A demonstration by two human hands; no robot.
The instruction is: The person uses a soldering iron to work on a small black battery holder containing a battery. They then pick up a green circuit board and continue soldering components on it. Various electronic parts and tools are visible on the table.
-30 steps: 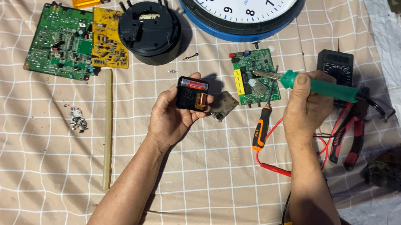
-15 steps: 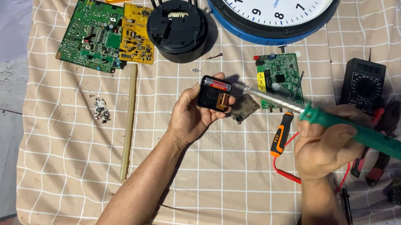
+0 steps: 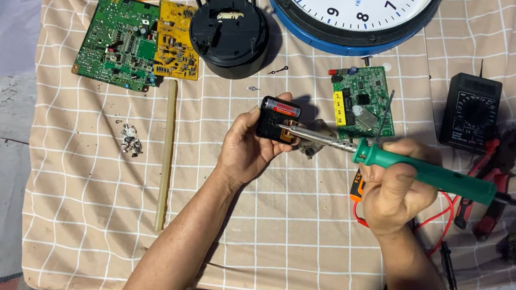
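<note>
Checked beige cloth (image 3: 300, 232) carries circuit boards (image 3: 119, 41), clock (image 3: 349, 7), multimeter (image 3: 471, 110), pliers (image 3: 497, 183).

Two bare forearms are showing from the bottom edge of the head view, each ending in a bare hand. The left hand (image 3: 246, 152) is wearing no glove, ring, watch or bracelet, and the wrist just below it is showing no strap or band. The right hand (image 3: 394, 188) is likewise wearing no glove or jewellery, and its knuckles and fingers are showing bare. No sleeve or cuff is covering either forearm anywhere between the hands and the frame edge; both are running uncovered right down to it. Fine dark hair is showing along the left forearm below its wrist. The fingernails are appearing short and unpainted.
</note>
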